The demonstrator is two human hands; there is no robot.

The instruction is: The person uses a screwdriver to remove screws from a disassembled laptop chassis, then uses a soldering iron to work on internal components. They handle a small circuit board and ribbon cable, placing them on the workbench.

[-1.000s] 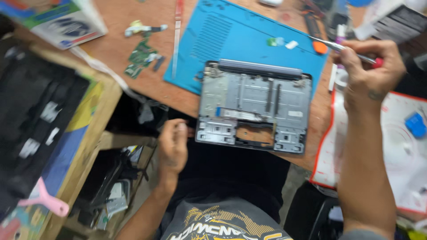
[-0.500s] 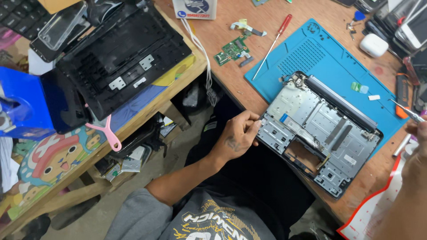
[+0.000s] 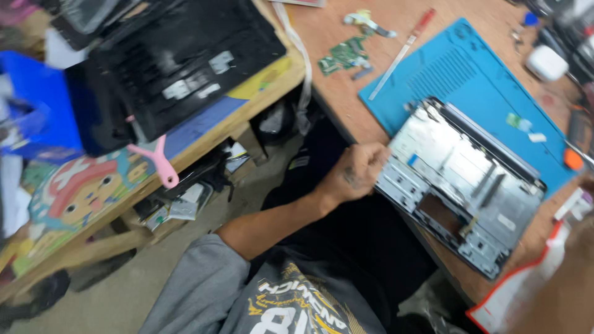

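Laptop chassis, the silver metal bottom shell with its guts out, is sitting tilted on the tabletop, half on the blue mat and with its near corner hanging out past the tabletop edge toward the person's lap. There's a brownish rectangular cutout near its front edge.

Left hand is curled up against the chassis's left corner, fingers clenched on the edge, so that grip is on the chassis. Right hand is only a blurry sliver at the far right edge, so I can't tell whether that grip is closed or loose. There's an orange-tipped thing just above it, but it's too smeared to say what it is or whether it's being held.

Other stuff around: a green circuit board lies on the bare wood left of the mat, with a red-handled screwdriver lying diagonally just beside it, its tip over the mat's corner. A white puck-shaped thing sits at the mat's far right. A couple of small bits lie on the mat just past the chassis.

Off to the left is a second, lower bench with a black laptop part, a blue box, a pink plastic tool poking over the edge, and a cartoon sticker.
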